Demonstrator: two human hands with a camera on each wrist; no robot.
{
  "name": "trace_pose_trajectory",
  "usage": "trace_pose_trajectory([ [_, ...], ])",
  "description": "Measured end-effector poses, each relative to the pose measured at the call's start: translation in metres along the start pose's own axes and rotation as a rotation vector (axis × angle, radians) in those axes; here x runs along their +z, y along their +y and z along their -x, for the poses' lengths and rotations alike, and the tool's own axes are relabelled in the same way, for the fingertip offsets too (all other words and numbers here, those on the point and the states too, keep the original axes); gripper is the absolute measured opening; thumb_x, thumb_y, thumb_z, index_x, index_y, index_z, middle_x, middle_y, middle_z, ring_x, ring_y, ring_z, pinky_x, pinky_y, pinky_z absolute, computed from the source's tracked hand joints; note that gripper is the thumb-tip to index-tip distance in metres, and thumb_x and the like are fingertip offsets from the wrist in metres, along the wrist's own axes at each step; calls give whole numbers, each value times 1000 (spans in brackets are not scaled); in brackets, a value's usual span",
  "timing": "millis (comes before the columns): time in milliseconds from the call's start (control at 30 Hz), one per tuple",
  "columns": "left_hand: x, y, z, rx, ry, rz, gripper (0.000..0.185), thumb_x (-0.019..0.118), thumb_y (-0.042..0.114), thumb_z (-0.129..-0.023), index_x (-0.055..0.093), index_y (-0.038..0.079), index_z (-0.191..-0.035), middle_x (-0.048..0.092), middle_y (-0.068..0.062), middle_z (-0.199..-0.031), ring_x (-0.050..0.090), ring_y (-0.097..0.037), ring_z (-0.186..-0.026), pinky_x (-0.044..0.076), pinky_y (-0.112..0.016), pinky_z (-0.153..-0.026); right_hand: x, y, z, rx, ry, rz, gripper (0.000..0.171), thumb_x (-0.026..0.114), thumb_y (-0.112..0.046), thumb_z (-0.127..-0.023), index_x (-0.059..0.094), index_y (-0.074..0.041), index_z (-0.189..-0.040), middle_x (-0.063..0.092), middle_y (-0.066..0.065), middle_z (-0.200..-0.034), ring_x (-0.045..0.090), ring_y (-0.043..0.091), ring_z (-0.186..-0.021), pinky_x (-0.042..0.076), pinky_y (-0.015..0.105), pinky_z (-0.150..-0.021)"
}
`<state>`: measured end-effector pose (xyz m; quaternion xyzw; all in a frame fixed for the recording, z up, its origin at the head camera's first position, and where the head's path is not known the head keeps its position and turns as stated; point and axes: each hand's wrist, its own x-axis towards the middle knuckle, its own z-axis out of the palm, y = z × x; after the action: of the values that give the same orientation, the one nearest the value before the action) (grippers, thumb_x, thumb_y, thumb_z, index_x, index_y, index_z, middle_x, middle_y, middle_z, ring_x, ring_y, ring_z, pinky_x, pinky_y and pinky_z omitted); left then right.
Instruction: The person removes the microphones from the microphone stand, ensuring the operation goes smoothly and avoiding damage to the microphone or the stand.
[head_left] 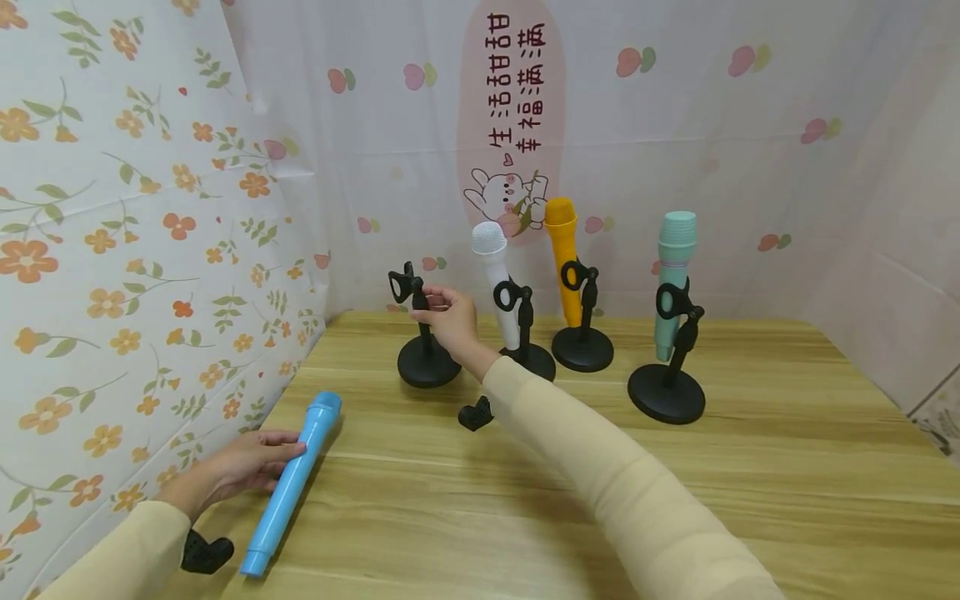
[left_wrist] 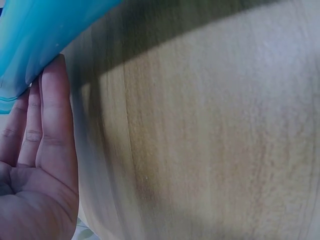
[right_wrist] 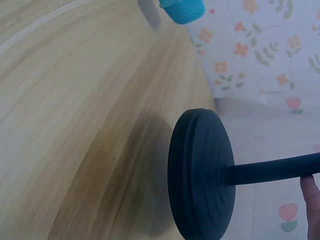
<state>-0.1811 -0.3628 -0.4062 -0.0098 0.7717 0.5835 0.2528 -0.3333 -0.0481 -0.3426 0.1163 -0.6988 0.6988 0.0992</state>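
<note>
The left hand [head_left: 251, 462] lies near the table's left edge, its straight fingers [left_wrist: 47, 115] resting against the side of the blue microphone [head_left: 292, 482], a smooth plastic cylinder lying on the wood with its head toward the far edge. The left wrist view shows the fingertips touching the blue barrel, unwrapped. The right hand [head_left: 448, 321] reaches toward the far edge and holds the post of the empty stand [head_left: 426, 333] just below its clip; the fingers curl around it in the head view, while the right wrist view shows only one fingertip [right_wrist: 312, 202] beside the stem and the ribbed round black base. Farther along the far edge stand a white microphone [head_left: 497, 279], an orange microphone [head_left: 562, 254] and a teal microphone [head_left: 673, 275], each upright in a black stand. The table [head_left: 787, 467] is pale wood-grain.
</note>
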Motion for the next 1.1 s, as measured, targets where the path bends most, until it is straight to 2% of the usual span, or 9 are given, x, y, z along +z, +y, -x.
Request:
trace_pose_trajectory([
  [233,0,-6,-3,-7,23,8,59,60,22,-98,37,-14,-139,68,-2,-100,66,-19,-90,56,-40,-76,0,5,-3,1,41,19,38,81,1,-76,70,-3,-112,68,9,-97,66,19,-90,55,28,-77],
  [433,1,-10,-3,-21,47,-18,66,61,24,-98,32,-15,-142,67,-3,-104,65,-20,-92,56,-41,-76,1,14,-6,15,61,12,37,82,2,-75,71,-4,-109,67,7,-95,65,17,-87,55,27,-77],
  [800,0,-10,-2,-29,83,-42,65,62,24,-97,35,-16,-140,68,-6,-106,66,-20,-92,56,-41,-75,3,22,-6,19,70,24,37,81,2,-76,71,-4,-111,67,7,-96,64,18,-90,55,27,-78],
  [1100,3,-10,-5,-55,163,-72,65,67,25,-94,40,-14,-138,69,-8,-104,66,-20,-90,57,-40,-72,3,25,-8,26,76,23,37,81,1,-77,70,-4,-112,67,7,-96,63,18,-90,55,28,-77],
])
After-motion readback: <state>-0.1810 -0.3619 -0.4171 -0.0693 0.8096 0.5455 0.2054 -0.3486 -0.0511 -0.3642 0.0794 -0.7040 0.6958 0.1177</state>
